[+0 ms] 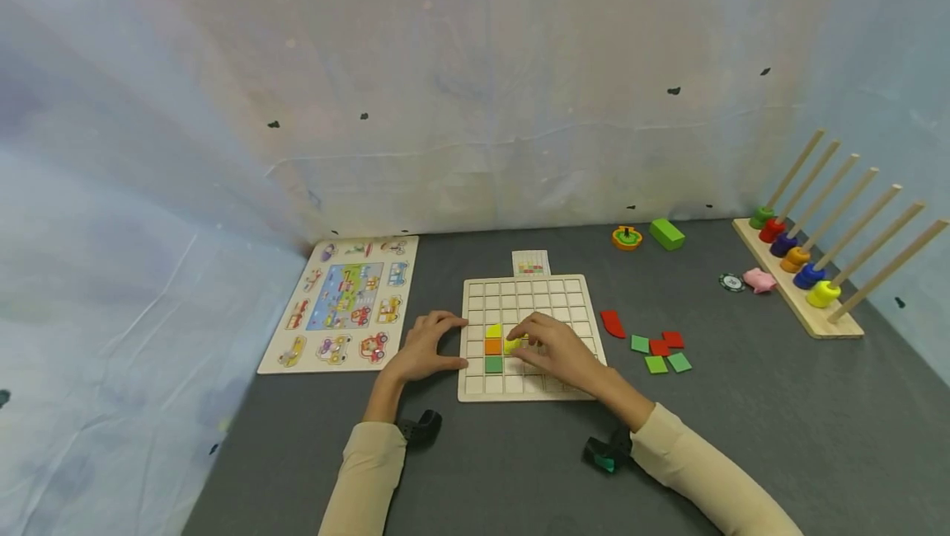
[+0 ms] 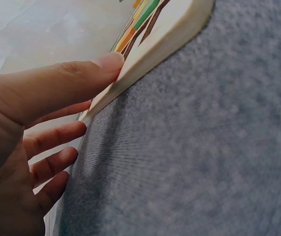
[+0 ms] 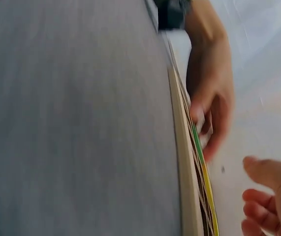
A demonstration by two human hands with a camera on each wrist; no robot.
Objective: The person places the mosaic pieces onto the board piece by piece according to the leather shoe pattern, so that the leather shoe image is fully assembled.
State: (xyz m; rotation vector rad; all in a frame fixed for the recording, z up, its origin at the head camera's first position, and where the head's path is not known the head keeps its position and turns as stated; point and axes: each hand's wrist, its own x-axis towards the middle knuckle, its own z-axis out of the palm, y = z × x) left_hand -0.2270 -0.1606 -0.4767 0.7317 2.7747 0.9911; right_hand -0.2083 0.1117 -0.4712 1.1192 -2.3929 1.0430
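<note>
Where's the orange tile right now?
In the head view, the orange tile sits on the left side of the wooden grid board, between a yellow tile above and a green tile below.

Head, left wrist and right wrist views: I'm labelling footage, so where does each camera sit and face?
Head: worn on the head, facing forward and down at the square pale wooden grid board; both beige sleeves, left grip, right grip.
Left wrist: worn there, facing the board's edge; left grip.
Right wrist: worn there, facing along the board's edge; part of the right grip, left grip beyond.
Wrist views share: left grip, board.
</note>
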